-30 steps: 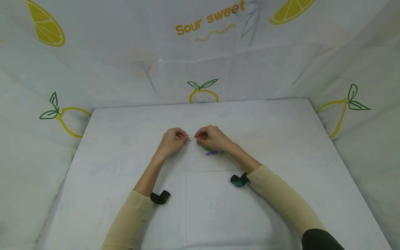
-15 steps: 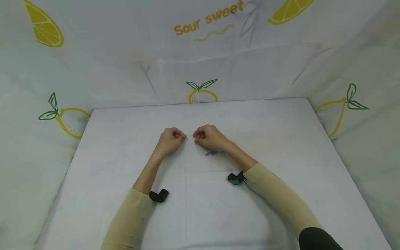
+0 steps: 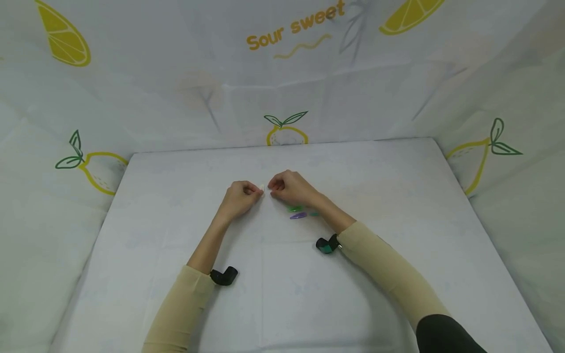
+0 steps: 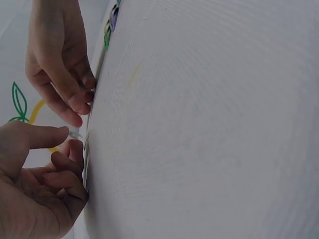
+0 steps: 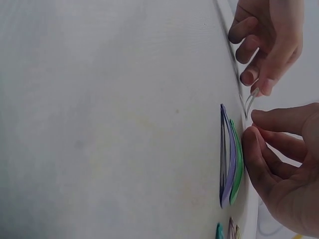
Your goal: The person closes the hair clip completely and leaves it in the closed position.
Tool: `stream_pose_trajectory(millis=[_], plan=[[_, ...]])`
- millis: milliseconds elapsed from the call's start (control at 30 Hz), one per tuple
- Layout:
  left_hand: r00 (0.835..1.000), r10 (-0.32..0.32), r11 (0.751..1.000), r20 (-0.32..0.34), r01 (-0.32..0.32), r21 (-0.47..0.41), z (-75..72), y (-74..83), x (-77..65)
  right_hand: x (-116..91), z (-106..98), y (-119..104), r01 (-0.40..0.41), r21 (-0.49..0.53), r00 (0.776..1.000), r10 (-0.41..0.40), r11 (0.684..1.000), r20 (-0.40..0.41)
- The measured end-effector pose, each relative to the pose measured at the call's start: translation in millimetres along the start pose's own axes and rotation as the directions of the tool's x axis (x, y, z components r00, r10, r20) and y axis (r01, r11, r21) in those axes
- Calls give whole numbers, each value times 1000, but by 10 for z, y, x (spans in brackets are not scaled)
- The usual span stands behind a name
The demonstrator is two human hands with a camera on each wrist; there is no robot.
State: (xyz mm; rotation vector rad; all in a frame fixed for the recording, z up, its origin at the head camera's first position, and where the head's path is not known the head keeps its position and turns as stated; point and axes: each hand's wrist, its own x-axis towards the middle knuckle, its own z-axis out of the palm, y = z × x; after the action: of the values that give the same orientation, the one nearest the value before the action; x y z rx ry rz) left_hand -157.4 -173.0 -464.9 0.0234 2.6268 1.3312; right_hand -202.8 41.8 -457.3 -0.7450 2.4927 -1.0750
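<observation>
My left hand pinches a small whitish snap hair clip between thumb and fingertips, and the clip stands up from them in the head view. Its thin, curved frame shows in the right wrist view. Just to the right, my right hand hovers with thumb and fingers loosely bent, a small gap from the clip and nothing visible between the fingertips. Below it on the table lie a green hair clip, a purple hair clip and a teal hair clip, partly overlapped by the right wrist.
A white cloth covers the table, and its far edge meets a white curtain printed with lemons. Further hair clips are cut off at the bottom of the right wrist view. Both forearms carry small black wrist cameras.
A second ago both hands held the whitish clip level between them. The right hand has let go and shifted slightly up and left; the left hand has turned the clip upright.
</observation>
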Motion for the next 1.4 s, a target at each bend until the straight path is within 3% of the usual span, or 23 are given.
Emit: stream_pose_trajectory(millis=[533,1400], plan=[[1000,2,1000,19,-1,-31,12,44,-12,72,-13,48,-25,78,999,27,997,-22],[999,1,1000,32,0,-31,32,28,-54,55,-7,44,-29,76,999,30,997,-12]])
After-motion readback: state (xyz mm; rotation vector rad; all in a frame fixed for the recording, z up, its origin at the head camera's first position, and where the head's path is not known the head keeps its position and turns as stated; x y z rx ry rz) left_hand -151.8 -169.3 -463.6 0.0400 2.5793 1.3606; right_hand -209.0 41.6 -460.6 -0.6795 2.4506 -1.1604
